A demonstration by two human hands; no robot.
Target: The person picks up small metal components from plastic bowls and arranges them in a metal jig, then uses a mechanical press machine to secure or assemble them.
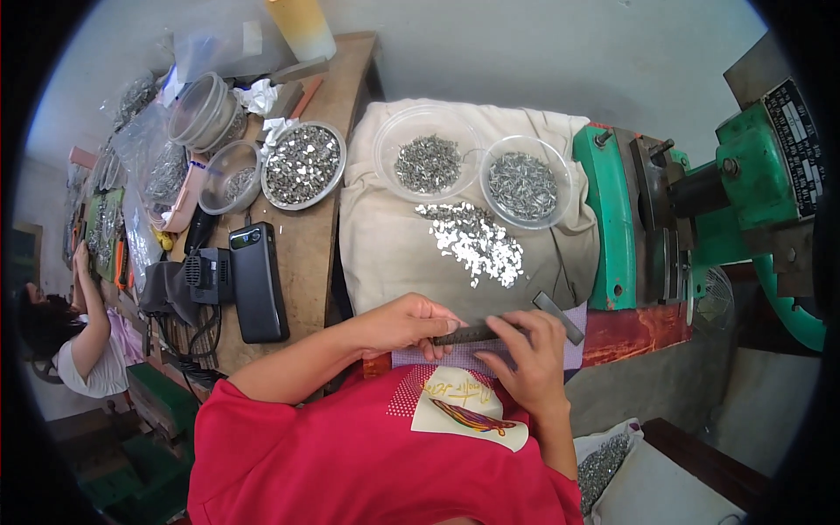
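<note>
Just below the centre of the frame, the left hand (404, 325) had thumb and fingers clamped on a dark narrow strip (465, 335). The right hand (535, 352) spread its fingers apart at the strip's right end (whether they touched it was unclear). Above, shiny metal pieces (479, 247) lay heaped on beige cloth (385, 254).

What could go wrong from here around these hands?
The loose silvery pieces lie close beyond the left hand; a careless sweep might scatter them. The open rightmost bowl sits on rumpled cloth, so tugging it could tip the bowl. The grey bar by the right hand might get knocked.
</note>
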